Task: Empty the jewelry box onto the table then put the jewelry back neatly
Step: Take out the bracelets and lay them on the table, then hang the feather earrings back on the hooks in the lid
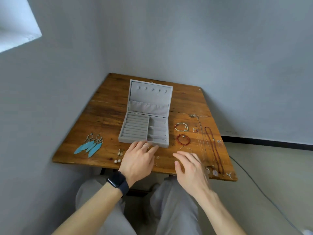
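An open grey jewelry box [144, 129] stands in the middle of the wooden table [105, 116], lid upright, its ring rolls and compartments bare. My left hand [138, 159] lies flat in front of the box, fingertips near its front edge, holding nothing. My right hand [191, 168] hovers over the table to the right with fingers spread. Blue feather earrings [90, 145] lie at the left, small pearl earrings [118, 156] beside my left hand. A white bracelet [181, 127], a red bead bracelet [183, 139] and a long red bead necklace [213, 148] lie at the right.
Thin silver chains [200, 141] and small pendants [214, 172] stretch along the table's right side to its front edge. Tiny studs [157, 157] lie between my hands. Grey walls close in behind and on the left. A cable [254, 182] runs over the floor at the right.
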The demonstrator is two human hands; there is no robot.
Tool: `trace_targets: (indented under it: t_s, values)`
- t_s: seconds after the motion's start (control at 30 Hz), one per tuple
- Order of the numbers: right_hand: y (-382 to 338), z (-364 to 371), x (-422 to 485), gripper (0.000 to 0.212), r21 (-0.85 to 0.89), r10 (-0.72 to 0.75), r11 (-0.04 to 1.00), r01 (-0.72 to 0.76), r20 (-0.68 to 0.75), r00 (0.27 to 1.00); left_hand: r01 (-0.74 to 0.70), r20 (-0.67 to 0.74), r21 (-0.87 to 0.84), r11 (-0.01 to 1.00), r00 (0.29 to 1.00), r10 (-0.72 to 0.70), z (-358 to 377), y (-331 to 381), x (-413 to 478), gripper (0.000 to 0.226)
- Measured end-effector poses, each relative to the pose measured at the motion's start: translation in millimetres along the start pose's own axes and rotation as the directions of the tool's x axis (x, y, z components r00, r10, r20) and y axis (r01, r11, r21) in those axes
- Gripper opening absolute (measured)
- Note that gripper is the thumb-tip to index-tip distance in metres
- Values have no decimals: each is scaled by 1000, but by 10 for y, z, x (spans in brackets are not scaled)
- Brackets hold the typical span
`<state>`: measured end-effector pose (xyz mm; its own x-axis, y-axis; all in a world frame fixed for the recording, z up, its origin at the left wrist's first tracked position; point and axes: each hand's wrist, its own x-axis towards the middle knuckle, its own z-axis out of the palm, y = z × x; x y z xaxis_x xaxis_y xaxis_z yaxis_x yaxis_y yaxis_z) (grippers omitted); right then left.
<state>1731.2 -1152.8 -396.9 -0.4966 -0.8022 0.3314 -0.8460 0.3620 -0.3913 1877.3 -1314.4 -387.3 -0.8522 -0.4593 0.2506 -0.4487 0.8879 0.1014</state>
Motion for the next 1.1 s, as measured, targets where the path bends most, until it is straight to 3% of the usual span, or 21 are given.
trace_targets:
  t_s: [0.2, 0.33, 0.43, 0.6, 0.83, 1.1]
  values:
    - [-631, 352, 464, 31, 57, -189, 981, 183, 105, 976, 241, -111, -97, 966, 962, -251, -205, -714, -318, 39]
    - [-1138, 660, 803, 29, 92, -296, 954, 286, 115, 948, 485, -92, -208, 849, 855, -511, -204, -1318, -524, 44]
    - [-1461, 864, 1065, 31, 64, -343, 939, 337, 144, 928, 608, -5, -230, 760, 780, -626, -156, -1725, -611, 53]
    - [-1797, 1171, 1495, 37, 2, -332, 939, 344, 262, 906, 638, 177, -114, 761, 767, -617, 19, -2018, -663, 61]
    - [-1971, 1494, 1821, 35, -44, -301, 937, 346, 396, 867, 647, 88, -11, 762, 760, -644, 157, -2047, -696, 60]
    - [-2036, 1594, 1860, 9, 64, -322, 941, 331, 459, 828, 659, 123, -46, 751, 750, -650, 195, -2069, -748, 60]
